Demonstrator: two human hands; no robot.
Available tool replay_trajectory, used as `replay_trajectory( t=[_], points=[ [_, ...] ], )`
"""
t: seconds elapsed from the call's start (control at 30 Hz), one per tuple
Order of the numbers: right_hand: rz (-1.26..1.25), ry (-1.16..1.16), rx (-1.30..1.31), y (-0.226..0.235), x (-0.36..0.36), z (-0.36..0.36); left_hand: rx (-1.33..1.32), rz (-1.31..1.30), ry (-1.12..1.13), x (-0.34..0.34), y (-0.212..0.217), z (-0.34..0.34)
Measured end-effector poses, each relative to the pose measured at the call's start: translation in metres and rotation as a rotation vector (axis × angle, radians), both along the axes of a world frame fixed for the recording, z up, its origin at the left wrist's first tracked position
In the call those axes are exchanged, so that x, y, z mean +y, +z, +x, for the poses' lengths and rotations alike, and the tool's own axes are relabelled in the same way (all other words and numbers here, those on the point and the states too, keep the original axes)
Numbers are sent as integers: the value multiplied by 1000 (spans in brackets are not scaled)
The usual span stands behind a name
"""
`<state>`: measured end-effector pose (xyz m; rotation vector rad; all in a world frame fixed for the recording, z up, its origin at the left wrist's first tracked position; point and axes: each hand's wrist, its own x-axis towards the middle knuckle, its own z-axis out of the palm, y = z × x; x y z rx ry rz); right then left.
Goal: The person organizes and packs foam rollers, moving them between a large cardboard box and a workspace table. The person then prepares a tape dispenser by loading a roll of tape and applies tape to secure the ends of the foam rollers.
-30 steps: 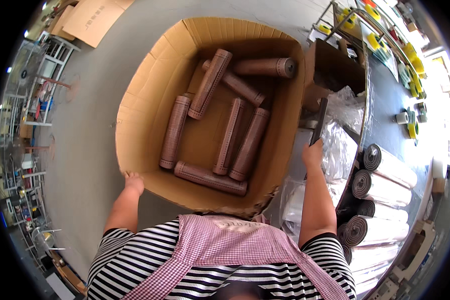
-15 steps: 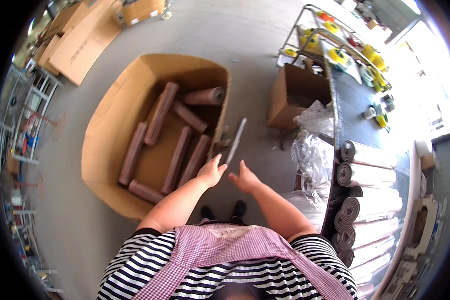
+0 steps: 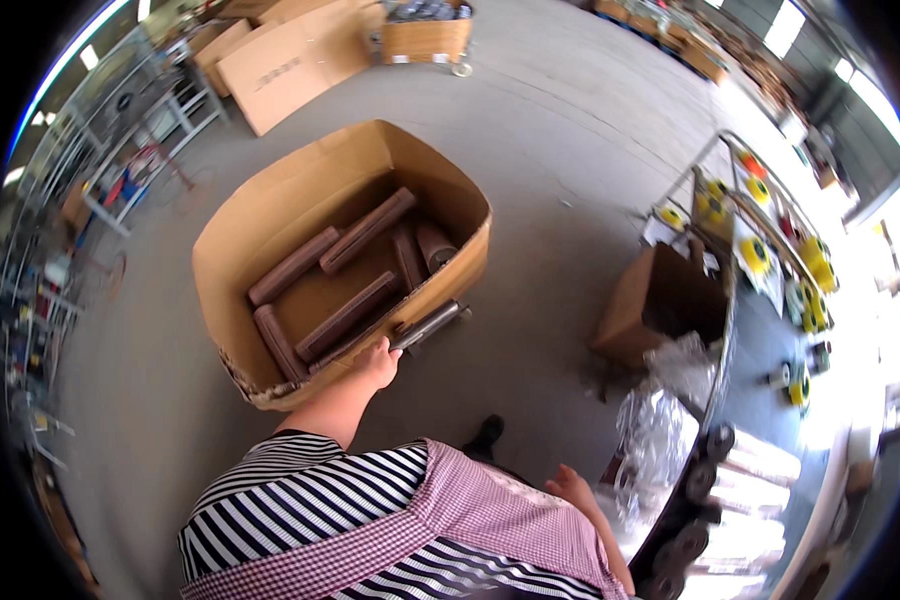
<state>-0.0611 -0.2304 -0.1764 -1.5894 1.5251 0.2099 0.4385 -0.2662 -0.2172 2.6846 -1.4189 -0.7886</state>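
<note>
My left hand (image 3: 378, 366) is closed at the near end of a grey metal bar (image 3: 432, 325), beside the right wall of a large cardboard box (image 3: 295, 165). The fingers' far side is hidden, so how far they wrap round the bar does not show. Inside the box lie several brown rolls (image 3: 348, 315), at different angles. Lower right, close to my apron, hangs my right hand (image 3: 571, 487), holding nothing, fingers loosely apart.
On the right, a dark table (image 3: 745, 385) bears several wrapped rolls (image 3: 755, 500) and yellow spools (image 3: 755, 255). A smaller open carton (image 3: 625, 310) and crumpled clear plastic film (image 3: 650, 425) are beside it. Flattened cardboard (image 3: 290, 70) leans at the back left, near metal racks (image 3: 160, 150).
My left hand has closed on the bar. My right hand has moved away from it, down to the right. In view, the box and bar have turned clockwise, and the rolls lie differently.
</note>
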Motion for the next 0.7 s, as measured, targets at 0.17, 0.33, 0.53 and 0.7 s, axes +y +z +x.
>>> replay_trajectory(
  t=[0.17,0.33,0.53,0.7],
  points=[
    [127,-81,-144,-78,-80,-25,-63,-22,125,0,11,43],
    [-95,262,-76,-82,-168,-8,-131,54,279,-53,1,71],
    [-121,285,-65,-7,-228,41,-211,136,402,-110,-32,152],
    [3,242,72,19,-259,40,-358,220,317,-144,-8,212]
  ],
)
